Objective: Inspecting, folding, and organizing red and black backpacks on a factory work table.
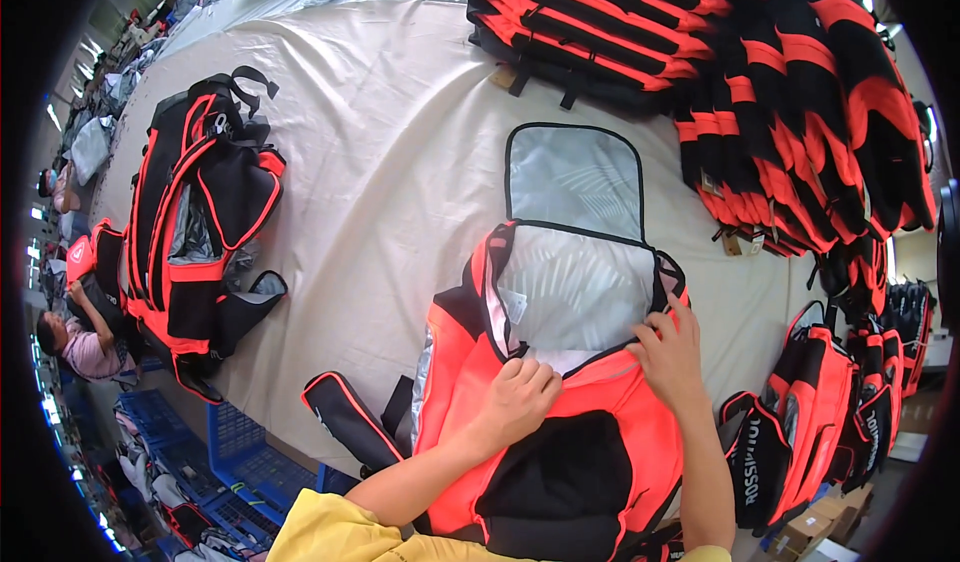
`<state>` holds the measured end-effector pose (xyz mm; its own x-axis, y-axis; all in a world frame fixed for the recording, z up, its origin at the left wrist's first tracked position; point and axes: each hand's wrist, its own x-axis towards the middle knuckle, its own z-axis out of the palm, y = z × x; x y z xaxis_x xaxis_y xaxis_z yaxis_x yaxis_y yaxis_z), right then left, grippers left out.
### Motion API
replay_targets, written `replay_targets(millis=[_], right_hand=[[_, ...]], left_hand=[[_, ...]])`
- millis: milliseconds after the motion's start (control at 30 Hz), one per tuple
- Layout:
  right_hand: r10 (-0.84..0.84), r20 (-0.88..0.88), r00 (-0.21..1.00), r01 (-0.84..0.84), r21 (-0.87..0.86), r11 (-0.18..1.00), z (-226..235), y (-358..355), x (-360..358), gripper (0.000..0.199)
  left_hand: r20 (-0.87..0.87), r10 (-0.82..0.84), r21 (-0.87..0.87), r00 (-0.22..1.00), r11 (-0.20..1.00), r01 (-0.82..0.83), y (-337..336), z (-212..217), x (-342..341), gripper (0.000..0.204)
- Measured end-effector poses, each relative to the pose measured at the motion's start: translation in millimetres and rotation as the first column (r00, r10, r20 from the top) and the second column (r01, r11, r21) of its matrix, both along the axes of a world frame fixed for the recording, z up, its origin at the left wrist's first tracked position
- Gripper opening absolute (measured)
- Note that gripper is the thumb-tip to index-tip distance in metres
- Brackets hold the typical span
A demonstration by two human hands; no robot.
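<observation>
A neon red-orange and black backpack (650, 412) lies on the cloth-covered table right before me, its top flap (575, 177) folded back away from me. The flap's grey lining and the bag's pale grey inside (580, 287) show. On the near rim of the opening, my left hand (522, 394) is closed, pinching the edge at its left part. My right hand (668, 347) grips the rim at the right side with bent fingers. A small white label (514, 306) shows inside, by the left wall. A black padded strap (350, 420) with red-orange piping sticks out at the left.
Another black and red-orange backpack (175, 232) lies at the left of the beige cloth (370, 162). Stacked backpacks (600, 32) fill the far right. More bags (800, 402) hang or stand right of the table. Blue plastic crates (240, 462) and a person (85, 342) are at the left.
</observation>
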<state>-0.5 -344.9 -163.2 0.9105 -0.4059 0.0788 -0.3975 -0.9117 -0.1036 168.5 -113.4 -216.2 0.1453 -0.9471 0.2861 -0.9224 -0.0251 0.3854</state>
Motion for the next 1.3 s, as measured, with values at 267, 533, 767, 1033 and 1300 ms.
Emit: replay_targets(millis=[267, 533, 767, 1033, 1300], right_hand=[[-0.260, 0.291, 0.920, 0.248, 0.079, 0.965, -14, 26, -59, 0.023], [-0.802, 0.272, 0.531, 0.748, 0.295, 0.595, -35, 49, -42, 0.048], [-0.868, 0.014, 0.496, 0.709, 0.570, 0.414, -45, 45, -79, 0.048], [-0.949, 0.008, 0.316, 0.046, 0.999, 0.024, -93, 67, -126, 0.030], [-0.939, -0.058, 0.339, -0.083, 0.992, -0.091, -114, 73, -149, 0.021]], left_hand=[[-0.137, 0.008, 0.042, 0.991, 0.999, -0.003, 5, 7, -4, 0.018], [-0.144, -0.050, 0.073, 0.988, 0.995, 0.061, 6, 21, -12, 0.020], [-0.151, -0.017, 0.089, 0.988, 0.996, 0.031, 7, 14, -18, 0.026], [-0.139, -0.042, 0.130, 0.989, 0.990, 0.060, 3, 16, -21, 0.029], [0.103, 0.050, 0.158, 0.993, 0.985, -0.066, 13, 34, -22, 0.032]])
